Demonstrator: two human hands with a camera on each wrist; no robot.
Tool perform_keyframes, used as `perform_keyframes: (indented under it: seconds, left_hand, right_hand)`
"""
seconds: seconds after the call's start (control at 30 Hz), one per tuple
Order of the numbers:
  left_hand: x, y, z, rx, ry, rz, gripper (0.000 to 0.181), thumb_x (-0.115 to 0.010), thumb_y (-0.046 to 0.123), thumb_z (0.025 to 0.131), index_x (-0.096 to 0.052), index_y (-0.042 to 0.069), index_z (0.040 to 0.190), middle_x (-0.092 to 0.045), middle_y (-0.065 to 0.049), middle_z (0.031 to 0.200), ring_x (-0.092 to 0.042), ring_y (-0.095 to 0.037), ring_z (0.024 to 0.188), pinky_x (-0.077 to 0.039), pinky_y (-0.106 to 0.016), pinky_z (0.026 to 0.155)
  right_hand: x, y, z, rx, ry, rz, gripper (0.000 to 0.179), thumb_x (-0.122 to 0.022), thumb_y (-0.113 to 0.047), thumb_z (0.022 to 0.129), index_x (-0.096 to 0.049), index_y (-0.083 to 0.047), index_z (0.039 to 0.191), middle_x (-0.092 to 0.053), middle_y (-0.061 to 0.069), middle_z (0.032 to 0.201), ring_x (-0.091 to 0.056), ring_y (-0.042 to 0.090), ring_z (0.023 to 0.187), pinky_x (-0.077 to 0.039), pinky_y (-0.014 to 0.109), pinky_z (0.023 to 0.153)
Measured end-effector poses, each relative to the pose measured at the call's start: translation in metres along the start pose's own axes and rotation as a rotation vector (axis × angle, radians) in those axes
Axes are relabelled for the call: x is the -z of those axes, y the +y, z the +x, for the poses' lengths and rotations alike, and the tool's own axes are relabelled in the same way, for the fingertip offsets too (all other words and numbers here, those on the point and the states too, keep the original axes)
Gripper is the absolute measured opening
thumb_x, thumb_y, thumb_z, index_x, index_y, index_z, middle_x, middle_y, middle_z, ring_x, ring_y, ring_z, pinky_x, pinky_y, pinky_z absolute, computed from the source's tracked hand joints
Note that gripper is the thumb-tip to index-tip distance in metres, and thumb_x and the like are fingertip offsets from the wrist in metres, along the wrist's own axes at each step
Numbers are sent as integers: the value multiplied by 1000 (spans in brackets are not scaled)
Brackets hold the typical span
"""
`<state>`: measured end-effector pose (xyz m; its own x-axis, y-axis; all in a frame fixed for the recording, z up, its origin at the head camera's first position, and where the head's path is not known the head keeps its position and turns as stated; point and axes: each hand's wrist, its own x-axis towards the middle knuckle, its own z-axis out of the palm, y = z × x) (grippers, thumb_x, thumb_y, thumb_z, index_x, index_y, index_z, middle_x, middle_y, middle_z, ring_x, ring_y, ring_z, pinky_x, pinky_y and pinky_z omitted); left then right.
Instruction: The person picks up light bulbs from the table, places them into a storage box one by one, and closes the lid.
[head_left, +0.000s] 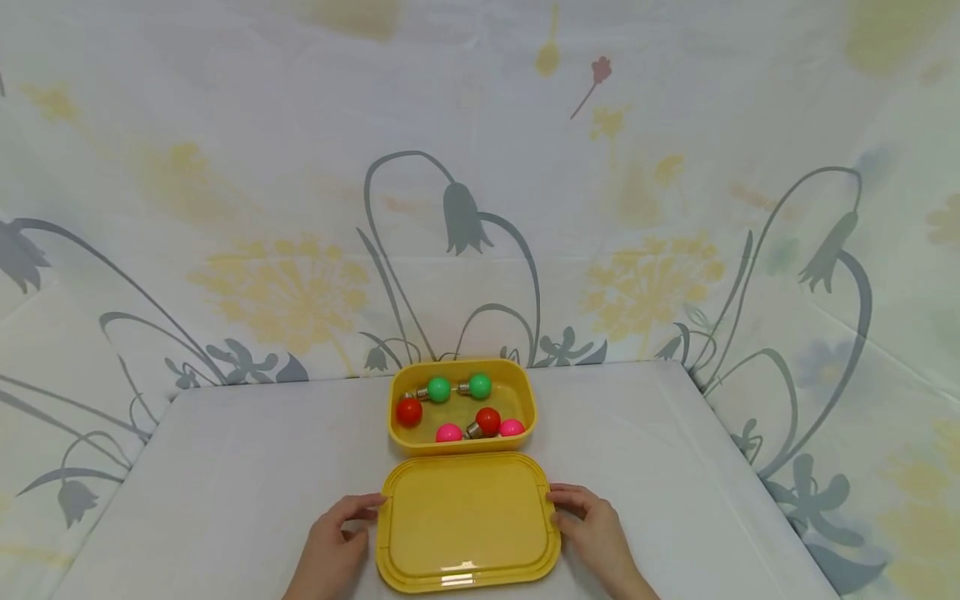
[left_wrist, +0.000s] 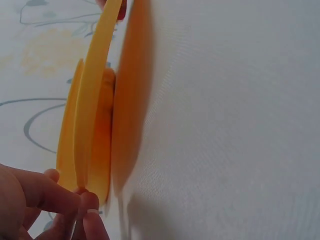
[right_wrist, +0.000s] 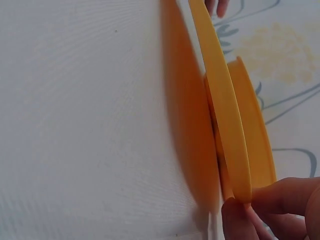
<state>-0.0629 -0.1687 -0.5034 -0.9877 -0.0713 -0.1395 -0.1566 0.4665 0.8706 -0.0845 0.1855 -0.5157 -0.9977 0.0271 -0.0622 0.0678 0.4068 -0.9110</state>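
Observation:
A yellow lid (head_left: 468, 517) with rounded corners is held flat, a little above the white table. At its left edge my left hand (head_left: 339, 537) pinches it between thumb and fingers. My right hand (head_left: 596, 533) pinches the opposite edge the same way. Both wrist views show the lid's thin side and its orange shadow below. Just behind the lid stands an uncovered yellow box (head_left: 462, 449). Inside lie small bulbs with metal screw bases: two green bulbs (head_left: 439, 389), two red bulbs (head_left: 488, 422) and two pink bulbs (head_left: 449, 432), the pink ones partly hidden by the front wall.
The table (head_left: 262, 467) is covered in white cloth. Behind it and along both sides hangs a fabric (head_left: 480, 125) printed with grey and yellow flowers, its lower edge close behind the box.

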Motion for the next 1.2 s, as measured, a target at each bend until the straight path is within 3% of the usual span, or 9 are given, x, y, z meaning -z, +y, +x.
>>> perform_keyframes:
  seconds: [0.47,0.7,0.87,1.03,1.2]
  left_hand:
    - [3,-1,2,-94,45,6,49,-64,-15,80,-70,20,114,-64,4,116,-59,-17,103,-49,-28,76]
    - [1,-1,3,-83,61,-25,31,-75,-1,84,-74,20,107,-62,5,120,-57,-16,105,-50,-27,75]
    - [1,-1,4,-124,101,-17,31,-77,-3,82,-75,19,104,-64,4,119,-58,-17,102,-51,-25,73]
    - [1,-3,4,-161,137,-11,30,-79,-1,81,-76,19,103,-66,4,116,-59,-14,98,-52,-25,72]
    - [1,-5,2,-218,183,-14,30,-80,-2,79,-77,17,101,-68,2,113,-61,-11,95,-52,-25,70]
  right_hand:
    - [4,-7,2,-88,-24,166,25,-69,7,83,-72,5,107,-64,19,123,-62,31,113,-53,27,86]
    - [6,-8,4,-146,-57,246,27,-67,5,84,-69,8,111,-62,20,125,-62,28,112,-55,28,83]
    - [8,-9,3,-185,-69,252,26,-66,0,89,-69,8,113,-63,19,125,-63,23,109,-55,30,82]
    - [9,-11,2,-177,-66,264,24,-59,-6,97,-69,7,114,-61,20,129,-64,22,109,-55,31,82]
    - [12,-10,0,-148,-111,319,28,-54,-4,98,-66,8,120,-60,20,131,-63,22,111,-55,29,84]
